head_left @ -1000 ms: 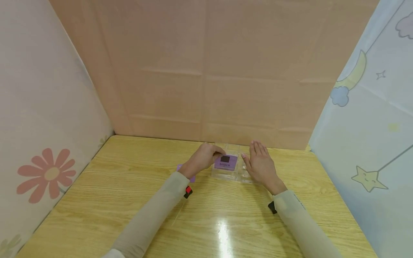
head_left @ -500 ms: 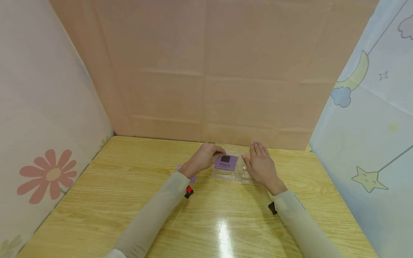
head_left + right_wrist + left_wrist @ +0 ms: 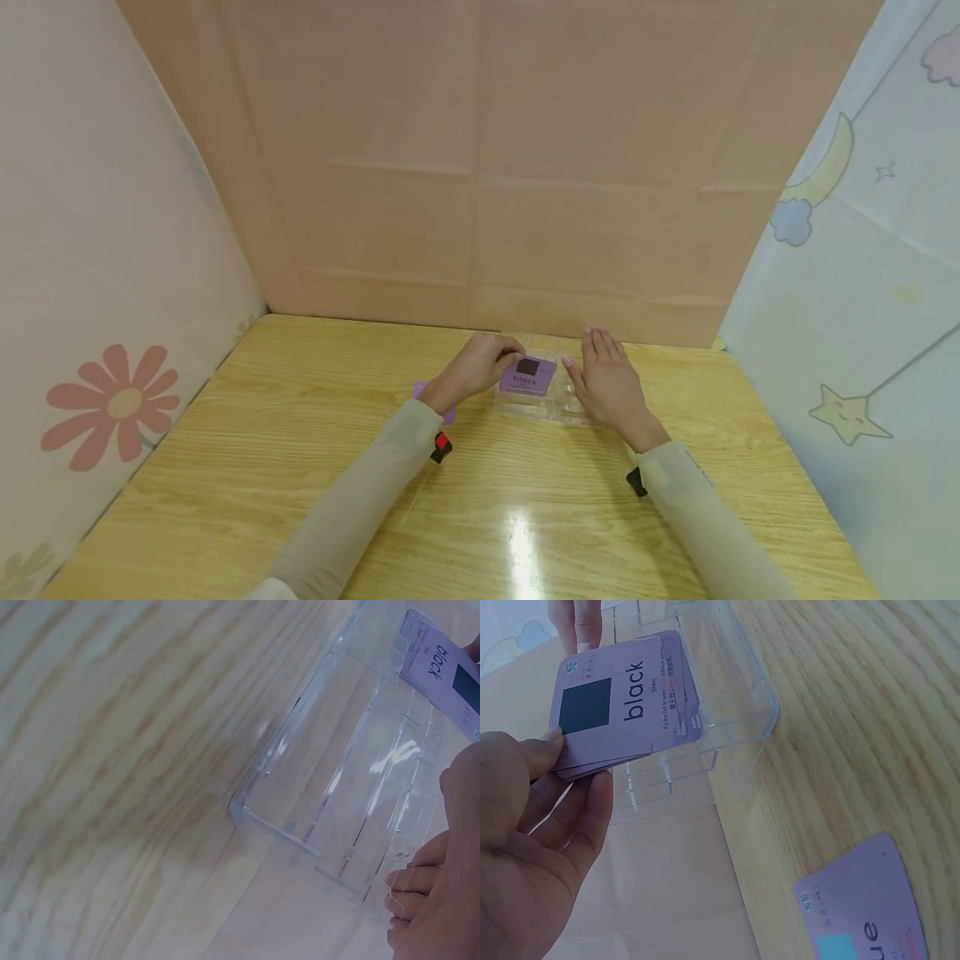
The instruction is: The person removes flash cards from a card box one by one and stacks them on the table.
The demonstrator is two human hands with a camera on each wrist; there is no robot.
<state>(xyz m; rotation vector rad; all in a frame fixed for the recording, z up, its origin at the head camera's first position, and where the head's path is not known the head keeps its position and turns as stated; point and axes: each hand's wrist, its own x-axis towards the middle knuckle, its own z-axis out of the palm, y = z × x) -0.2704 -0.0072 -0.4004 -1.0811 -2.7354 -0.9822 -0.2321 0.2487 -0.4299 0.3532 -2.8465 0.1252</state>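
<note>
In the left wrist view, my left hand [image 3: 547, 832] pinches a thin stack of purple cards [image 3: 649, 712] between thumb and fingers. The top card reads "black" and has a black square. The stack sits tilted over a clear plastic divided organizer [image 3: 742, 682], its lower edge at one of the compartments. My right hand [image 3: 611, 387] lies against the organizer's right side in the head view, fingers straight. From the right wrist, the organizer [image 3: 322, 787] shows several long slots. Part of it is hidden behind the right hand.
A second purple card [image 3: 862, 907], with a light blue square and a word partly out of frame, lies on the wooden table [image 3: 300, 467] beside the left wrist. A tan paper wall [image 3: 480, 208] stands directly behind the organizer. Printed cloth walls rise on both sides.
The card stack has shifted very slightly up and right in the left hand's grip. The right hand keeps its place against the organizer.
</note>
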